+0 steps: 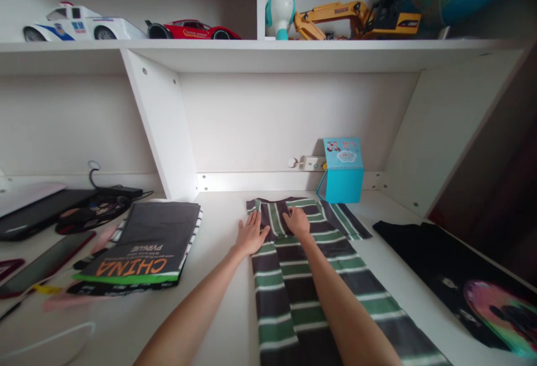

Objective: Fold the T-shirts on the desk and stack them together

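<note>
A dark shirt with green and white stripes lies spread lengthwise on the white desk, its far end near the back wall. My left hand rests flat on the shirt's left edge with fingers stretched out. My right hand presses on the shirt's upper middle, its fingers curled down onto the cloth near the collar end. Both forearms reach in from the bottom of the view.
A folded stack topped by a grey "CHINA" shirt lies at left. A black printed shirt lies at right. A blue box stands by the back wall. A laptop, a phone and cables sit far left. Toys line the shelf above.
</note>
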A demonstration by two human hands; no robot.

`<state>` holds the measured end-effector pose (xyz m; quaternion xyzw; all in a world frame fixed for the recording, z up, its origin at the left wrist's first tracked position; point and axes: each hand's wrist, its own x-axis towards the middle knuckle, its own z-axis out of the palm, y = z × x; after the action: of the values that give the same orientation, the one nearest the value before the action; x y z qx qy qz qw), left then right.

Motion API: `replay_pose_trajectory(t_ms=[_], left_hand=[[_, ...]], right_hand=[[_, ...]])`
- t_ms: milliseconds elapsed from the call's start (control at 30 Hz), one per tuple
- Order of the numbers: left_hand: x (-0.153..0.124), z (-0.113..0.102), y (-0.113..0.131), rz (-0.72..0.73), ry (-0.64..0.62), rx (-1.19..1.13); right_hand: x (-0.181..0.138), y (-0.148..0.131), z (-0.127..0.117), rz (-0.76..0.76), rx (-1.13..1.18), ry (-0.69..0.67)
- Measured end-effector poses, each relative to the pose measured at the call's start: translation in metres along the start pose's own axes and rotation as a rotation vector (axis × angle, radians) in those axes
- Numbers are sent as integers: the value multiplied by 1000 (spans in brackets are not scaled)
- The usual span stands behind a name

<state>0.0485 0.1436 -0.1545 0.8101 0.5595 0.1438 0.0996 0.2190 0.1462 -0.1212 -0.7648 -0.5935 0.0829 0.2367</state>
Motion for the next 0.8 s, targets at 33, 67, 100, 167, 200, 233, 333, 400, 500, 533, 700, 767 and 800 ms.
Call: replay_pose_trajectory(t_ms=[33,67,100,167,200,233,333,400,500,533,700,767,800], left_hand=[[0,1,0,2,3,-3],[1,1,-1,4,4,-8],[3,1,-2,5,4,-12],[8,-1,-5,-2,2,-18],[11,-2,-7,-13,0,-21],[14,-4,-10,-27,-4,-23],[22,-8,-18,-61,-20,-28],[25,-8,-22,-70,-21,-29],[25,-7,-23,-83,-2,-33],[24,-6,-23,-89,4,-32],[25,-3,-22,-111,12,-4],[25,-3,-22,-105,8,1],[26,-3,-22,-104,10,3]], right_hand=[[-1,0,6,12,-4,19],[-1,0,11,22,-8,36],[-1,0,15,30,-12,48],[0,2,19,49,-22,58],[1,4,19,59,-28,58],[2,4,20,68,-34,57],[4,6,19,82,-51,54],[5,6,18,86,-53,47],[5,5,17,99,-45,28],[5,5,17,102,-42,23],[2,1,15,122,-17,48],[0,0,15,144,-5,65],[-1,0,14,156,-1,71]])
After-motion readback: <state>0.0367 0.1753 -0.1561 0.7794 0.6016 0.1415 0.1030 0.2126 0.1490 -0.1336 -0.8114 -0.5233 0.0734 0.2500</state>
